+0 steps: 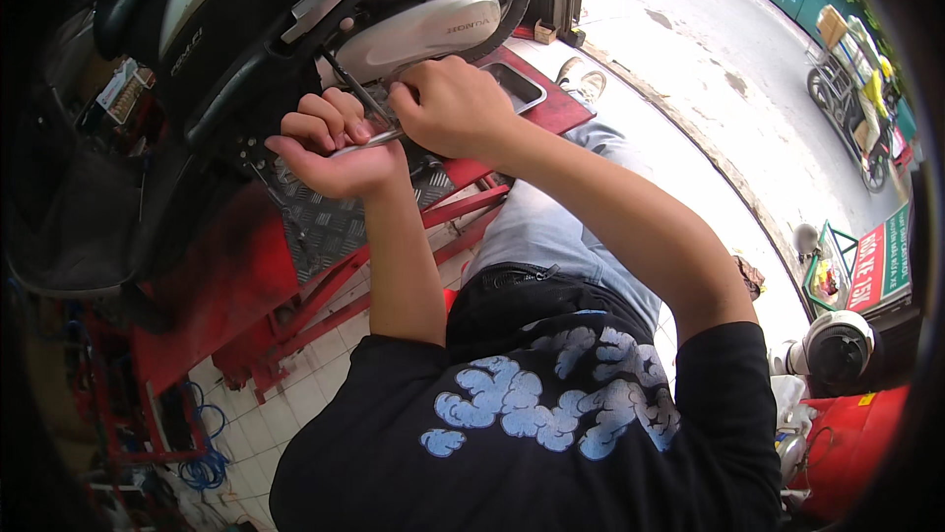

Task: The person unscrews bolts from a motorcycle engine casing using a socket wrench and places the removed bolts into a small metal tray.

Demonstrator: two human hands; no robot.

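In front of me a motor scooter with a silver engine cover stands on a red lift bench. Palm up, my left hand has its fingers curled over the silver bar of a wrench-like hand tool. My right hand, in a fist just to the right, closes around the tool near where the bar meets a dark shaft. That shaft slants up and left toward the scooter's underside. Where its tip sits I cannot make out. Both hands are close together beside the scooter's lower side.
A metal tray lies on the bench behind my right hand. Patterned metal plate covers part of the bench. Blue hose coils on the tiled floor at lower left. A loaded cart is in the street, and a red sign stands at right.
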